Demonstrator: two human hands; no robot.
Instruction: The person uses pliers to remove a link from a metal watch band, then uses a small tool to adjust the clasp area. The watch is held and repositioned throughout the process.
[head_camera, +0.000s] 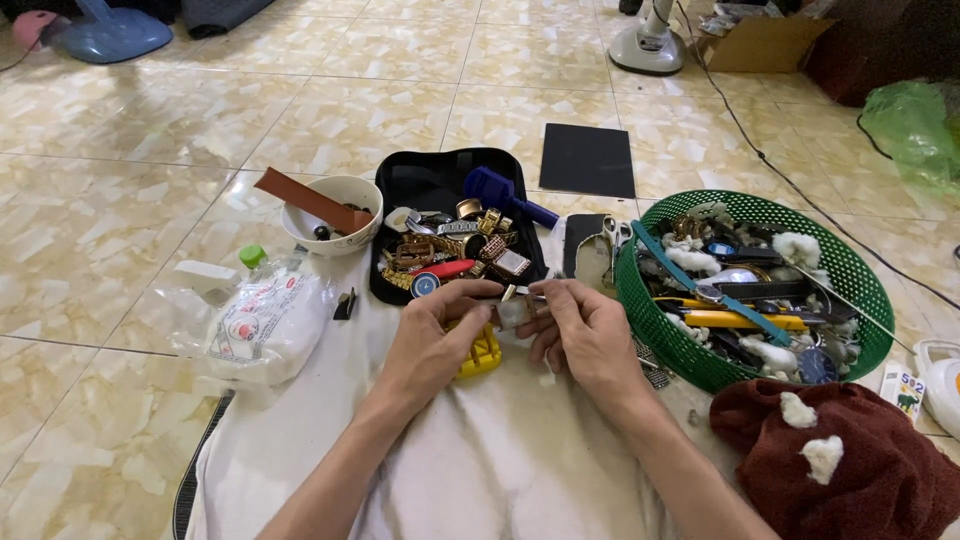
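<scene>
Head view: left hand (432, 335) and right hand (583, 335) both pinch a small pale watch part (513, 312) just in front of the black tray (440, 180). Yellow holder (481, 352) sits under left hand. Best keep the part low over the white cloth (480, 450), fingertip pressure light.

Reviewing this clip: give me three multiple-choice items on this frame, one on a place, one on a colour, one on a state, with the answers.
1. Where does the green basket stand?
A. right of the hands
B. left of the white bowl
C. on the black tray

2. What colour is the block under the left hand?
A. red
B. yellow
C. blue

3. How are the two hands placed?
A. far apart on the floor
B. one inside the basket
C. close together, fingertips pinching a small item

Answers:
1 A, the basket sits beside the right hand.
2 B, the yellow block shows on the white cloth.
3 C, both hands meet at the small item before the black tray.
</scene>
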